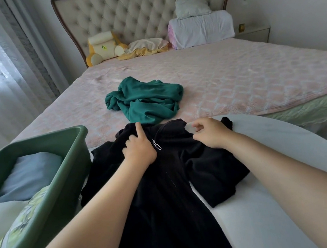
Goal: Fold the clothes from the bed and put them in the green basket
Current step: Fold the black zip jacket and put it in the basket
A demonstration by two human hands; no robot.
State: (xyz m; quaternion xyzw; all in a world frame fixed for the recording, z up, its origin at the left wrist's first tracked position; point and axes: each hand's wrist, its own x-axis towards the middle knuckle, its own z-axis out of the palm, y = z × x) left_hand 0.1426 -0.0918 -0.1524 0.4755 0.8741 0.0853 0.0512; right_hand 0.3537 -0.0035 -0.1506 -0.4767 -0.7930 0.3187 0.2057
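Note:
A black zip-front garment (166,186) lies spread, front up, on a white surface (266,152) at the foot of the bed (235,77). My left hand (138,148) is on the left side of its collar, with the index finger stretched out and the other fingers curled into the cloth. At the garment's right shoulder, my right hand (211,134) curls its fingers at the cloth's edge. A crumpled dark green garment (144,99) lies on the bed just beyond the collar. The green basket (60,170) stands at the left and holds folded pale blue, white and patterned cloth.
Pillows, a rolled white blanket (202,28) and a yellow cushion (104,47) lie against the tufted headboard. Curtains hang at the left. A nightstand (252,33) stands at the far right of the bed.

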